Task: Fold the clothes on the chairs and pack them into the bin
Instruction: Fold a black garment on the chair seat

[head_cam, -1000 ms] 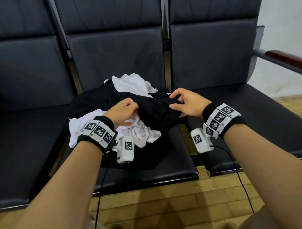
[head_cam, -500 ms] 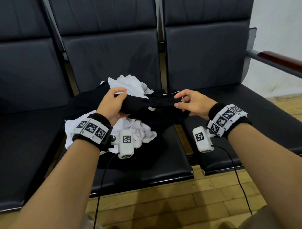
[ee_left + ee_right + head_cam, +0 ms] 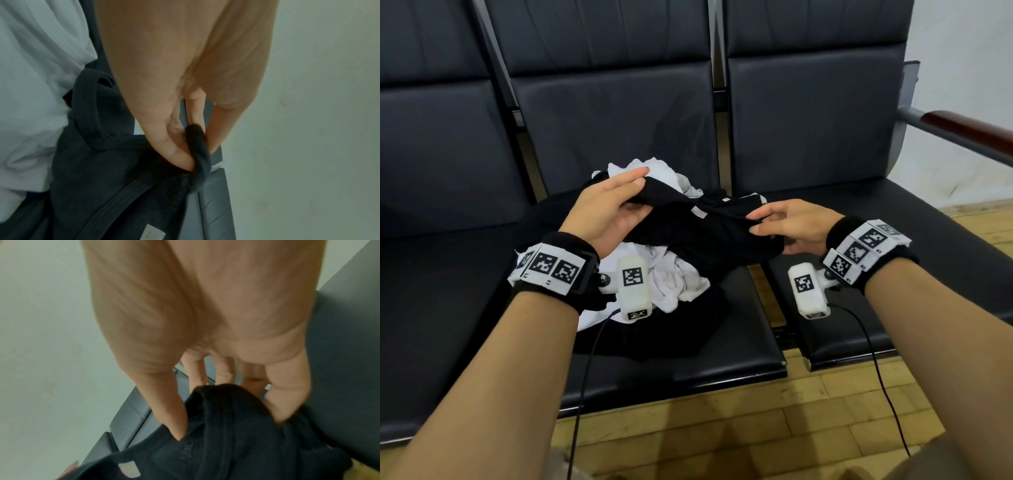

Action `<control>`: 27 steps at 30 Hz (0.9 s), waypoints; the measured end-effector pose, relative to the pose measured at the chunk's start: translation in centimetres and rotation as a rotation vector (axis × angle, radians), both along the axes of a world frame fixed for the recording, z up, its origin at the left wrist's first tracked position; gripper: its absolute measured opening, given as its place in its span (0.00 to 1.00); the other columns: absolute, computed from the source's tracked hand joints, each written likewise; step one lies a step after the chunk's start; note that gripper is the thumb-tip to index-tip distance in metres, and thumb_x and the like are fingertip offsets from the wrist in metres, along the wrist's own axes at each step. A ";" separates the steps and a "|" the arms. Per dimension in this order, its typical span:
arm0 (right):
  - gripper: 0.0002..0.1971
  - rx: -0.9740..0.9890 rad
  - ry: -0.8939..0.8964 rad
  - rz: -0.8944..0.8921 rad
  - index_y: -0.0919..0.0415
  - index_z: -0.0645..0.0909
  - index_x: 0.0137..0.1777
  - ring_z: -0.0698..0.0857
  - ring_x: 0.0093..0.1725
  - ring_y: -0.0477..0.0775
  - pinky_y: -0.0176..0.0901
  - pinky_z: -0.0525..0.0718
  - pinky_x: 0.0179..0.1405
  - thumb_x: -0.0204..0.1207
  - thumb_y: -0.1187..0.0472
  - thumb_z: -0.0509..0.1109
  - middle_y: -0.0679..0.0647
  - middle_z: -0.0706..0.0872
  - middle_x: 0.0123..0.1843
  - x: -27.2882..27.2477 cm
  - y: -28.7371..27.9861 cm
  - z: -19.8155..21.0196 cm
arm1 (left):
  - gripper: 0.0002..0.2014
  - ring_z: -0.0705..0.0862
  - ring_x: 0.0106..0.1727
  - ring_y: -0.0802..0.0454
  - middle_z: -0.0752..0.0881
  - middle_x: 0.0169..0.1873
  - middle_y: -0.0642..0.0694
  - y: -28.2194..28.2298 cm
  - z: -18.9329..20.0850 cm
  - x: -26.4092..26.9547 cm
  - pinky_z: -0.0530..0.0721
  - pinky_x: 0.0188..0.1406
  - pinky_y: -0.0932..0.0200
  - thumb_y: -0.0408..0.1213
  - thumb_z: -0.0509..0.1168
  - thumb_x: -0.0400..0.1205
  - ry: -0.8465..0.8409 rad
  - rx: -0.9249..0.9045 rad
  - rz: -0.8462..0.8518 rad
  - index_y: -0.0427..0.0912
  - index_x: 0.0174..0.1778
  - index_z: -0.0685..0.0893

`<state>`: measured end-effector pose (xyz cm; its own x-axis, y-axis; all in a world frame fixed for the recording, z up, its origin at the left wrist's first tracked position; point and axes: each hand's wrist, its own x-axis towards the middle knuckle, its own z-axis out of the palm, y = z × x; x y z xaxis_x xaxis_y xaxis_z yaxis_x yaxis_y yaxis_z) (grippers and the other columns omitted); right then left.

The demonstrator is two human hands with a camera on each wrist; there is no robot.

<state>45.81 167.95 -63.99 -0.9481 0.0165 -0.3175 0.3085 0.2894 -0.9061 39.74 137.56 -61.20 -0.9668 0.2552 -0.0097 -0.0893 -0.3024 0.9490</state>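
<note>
The person stands over a row of black chairs (image 3: pixel 619 130) and holds a black garment (image 3: pixel 709 236) up between both hands, above the pile on the middle seat. The left hand (image 3: pixel 606 212) has its thumb and fingers clamped on one edge of the cloth; the left wrist view shows the thumb (image 3: pixel 174 151) pressing a rolled hem against the fingers. The right hand (image 3: pixel 794 226) pinches the other end, with fingertips (image 3: pixel 174 423) dug into a bunched fold. The garment sags between the two grips and its lower part drapes down onto the pile.

A small pale label (image 3: pixel 698 213) is sewn into the black cloth near the middle; another pale tag (image 3: pixel 153 233) shows in the left wrist view. Any printing on them is too faint to read.

Under the black garment lies crumpled white clothing (image 3: pixel 678 281), with more white cloth (image 3: pixel 664 171) behind the left hand. More dark cloth (image 3: pixel 654 329) spreads toward the front edge of the seat.

Each wrist wears a black band carrying square black-and-white coded markers (image 3: pixel 554 269), and a white camera unit (image 3: pixel 633 287) hangs below the left wrist, another (image 3: pixel 808 289) below the right, each with its own marker and a black cable (image 3: pixel 585 377) trailing down. A wooden armrest (image 3: pixel 962 128) ends the row at the right, and the floor (image 3: pixel 756 428) is of yellowish wood blocks. No bin appears in any view.
</note>
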 end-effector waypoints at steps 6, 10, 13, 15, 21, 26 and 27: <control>0.23 0.035 0.007 0.084 0.54 0.84 0.69 0.88 0.58 0.52 0.47 0.89 0.57 0.81 0.78 0.66 0.54 0.89 0.55 0.0 0.0 0.2 | 0.25 0.86 0.71 0.44 0.85 0.70 0.35 0.3 0.5 0.3 0.86 0.69 0.55 0.13 0.61 0.83 0.162 -0.115 0.013 0.30 0.77 0.78; 0.10 0.108 -0.157 -0.002 0.53 0.84 0.63 0.80 0.40 0.48 0.37 0.79 0.34 0.84 0.65 0.71 0.53 0.84 0.48 -0.5 -0.2 0.1 | 0.16 0.88 0.69 0.40 0.88 0.63 0.36 0.2 0.0 0.5 0.88 0.66 0.56 0.19 0.68 0.85 0.246 -0.223 0.109 0.31 0.67 0.87; 0.02 0.186 -0.255 0.032 0.56 0.84 0.52 0.73 0.32 0.46 0.34 0.69 0.25 0.86 0.61 0.70 0.52 0.78 0.38 -0.6 -0.3 -0.5 | 0.08 0.93 0.56 0.46 0.92 0.51 0.39 0.1 0.0 0.7 0.90 0.60 0.57 0.26 0.68 0.87 0.325 -0.316 0.146 0.35 0.59 0.90; 0.05 0.273 -0.274 0.077 0.54 0.84 0.47 0.73 0.31 0.47 0.36 0.68 0.25 0.85 0.58 0.72 0.52 0.76 0.35 -0.6 -0.2 -0.8 | 0.06 0.92 0.50 0.54 0.92 0.47 0.47 0.2 0.2 0.6 0.90 0.56 0.57 0.33 0.69 0.88 0.396 -0.418 0.188 0.46 0.54 0.91; 0.09 0.185 -0.211 -0.119 0.59 0.84 0.54 0.76 0.36 0.48 0.38 0.76 0.32 0.81 0.54 0.75 0.52 0.79 0.39 -0.6 0.0 0.0 | 0.06 0.90 0.50 0.60 0.91 0.43 0.55 0.3 1.6 1.4 0.90 0.62 0.51 0.43 0.67 0.89 0.458 -0.514 0.236 0.52 0.53 0.90; 0.10 -0.137 -0.155 -0.138 0.52 0.82 0.42 0.79 0.38 0.45 0.36 0.72 0.35 0.80 0.49 0.76 0.47 0.83 0.40 1.2 -0.3 2.8 | 0.09 0.91 0.56 0.43 0.92 0.52 0.39 -0.1 3.6 2.8 0.89 0.63 0.36 0.47 0.67 0.88 0.536 -0.525 0.271 0.48 0.55 0.89; 0.09 -0.219 -0.114 -0.121 0.50 0.82 0.42 0.80 0.38 0.45 0.36 0.73 0.36 0.80 0.49 0.75 0.46 0.84 0.39 1.6 -0.3 3.3 | 0.09 0.91 0.54 0.43 0.92 0.52 0.39 -0.2 4.0 3.1 0.88 0.62 0.35 0.48 0.67 0.88 0.548 -0.524 0.281 0.50 0.54 0.90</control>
